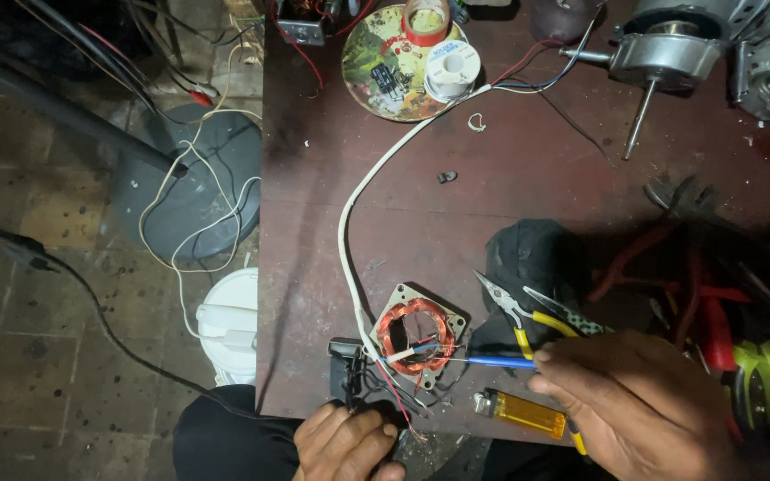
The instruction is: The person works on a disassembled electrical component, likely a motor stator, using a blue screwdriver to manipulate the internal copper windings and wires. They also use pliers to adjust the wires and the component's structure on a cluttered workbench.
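Copper-wound stator (418,336) on table (528,169), right hand (639,401) clamped on blue tool (499,362), left hand (345,441) pinching wires (383,379)

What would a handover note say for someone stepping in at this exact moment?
Left hand: at the table's near edge, on the thin wires by the small black part; grip unclear.
Right hand: holds a blue-sleeved tool, tip pointing at the stator.
Stator with copper winding lies flat on the table; white cable runs to it.
Pliers and yellow lighter lie beside it.
Done: leads gathered at the winding. Left: the joint itself, state not visible.
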